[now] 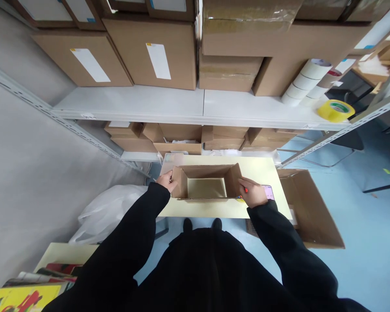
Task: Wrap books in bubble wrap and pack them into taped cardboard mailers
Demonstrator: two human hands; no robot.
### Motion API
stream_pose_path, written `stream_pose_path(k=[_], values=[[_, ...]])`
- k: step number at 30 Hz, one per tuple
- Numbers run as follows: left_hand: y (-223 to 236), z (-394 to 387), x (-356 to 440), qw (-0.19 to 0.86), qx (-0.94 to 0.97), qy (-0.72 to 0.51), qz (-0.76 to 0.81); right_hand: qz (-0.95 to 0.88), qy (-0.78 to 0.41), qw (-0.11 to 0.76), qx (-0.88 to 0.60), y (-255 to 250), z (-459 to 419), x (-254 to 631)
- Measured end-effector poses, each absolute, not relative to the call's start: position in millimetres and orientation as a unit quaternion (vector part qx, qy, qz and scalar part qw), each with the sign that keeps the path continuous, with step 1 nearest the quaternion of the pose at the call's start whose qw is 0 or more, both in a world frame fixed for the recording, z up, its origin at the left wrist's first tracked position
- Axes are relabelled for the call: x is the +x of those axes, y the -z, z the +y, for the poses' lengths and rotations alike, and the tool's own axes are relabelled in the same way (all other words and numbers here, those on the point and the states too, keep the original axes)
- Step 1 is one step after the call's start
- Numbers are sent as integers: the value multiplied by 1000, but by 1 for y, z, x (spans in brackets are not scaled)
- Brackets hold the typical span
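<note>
An open cardboard box (206, 174) stands on a small pale table (260, 171), and the tabletop shows through its middle. My left hand (167, 180) grips the box's left flap with curled fingers. My right hand (252, 192) is closed against the box's right side. Something small and red shows at my right fingers; I cannot make out what it is. A phone (269, 191) lies on the table just right of that hand, and a bit of yellow peeks out under it.
Metal shelving (169, 104) behind the table carries large cardboard cartons (156, 52) and tape rolls (334, 110). A flattened carton (308, 208) lies on the blue floor at right. A white plastic bag (107, 210) sits at left. Books (29, 292) lie at lower left.
</note>
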State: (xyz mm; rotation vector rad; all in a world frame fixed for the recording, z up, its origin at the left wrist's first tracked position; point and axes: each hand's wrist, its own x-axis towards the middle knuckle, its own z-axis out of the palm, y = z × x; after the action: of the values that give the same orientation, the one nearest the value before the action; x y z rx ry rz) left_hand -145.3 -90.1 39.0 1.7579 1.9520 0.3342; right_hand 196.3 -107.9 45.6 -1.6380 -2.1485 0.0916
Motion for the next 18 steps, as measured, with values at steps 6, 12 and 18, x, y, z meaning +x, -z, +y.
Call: stream_pose_path(k=[6, 12, 18], values=[[-49, -81, -130, 200, 663, -54, 719, -785, -43, 173, -594, -45, -106, 190], [-49, -77, -129, 197, 672, -78, 709, -778, -41, 196, -596, -41, -103, 193], [-32, -93, -132, 297, 679, -185, 645, -766, -40, 212, -606, -35, -106, 195]])
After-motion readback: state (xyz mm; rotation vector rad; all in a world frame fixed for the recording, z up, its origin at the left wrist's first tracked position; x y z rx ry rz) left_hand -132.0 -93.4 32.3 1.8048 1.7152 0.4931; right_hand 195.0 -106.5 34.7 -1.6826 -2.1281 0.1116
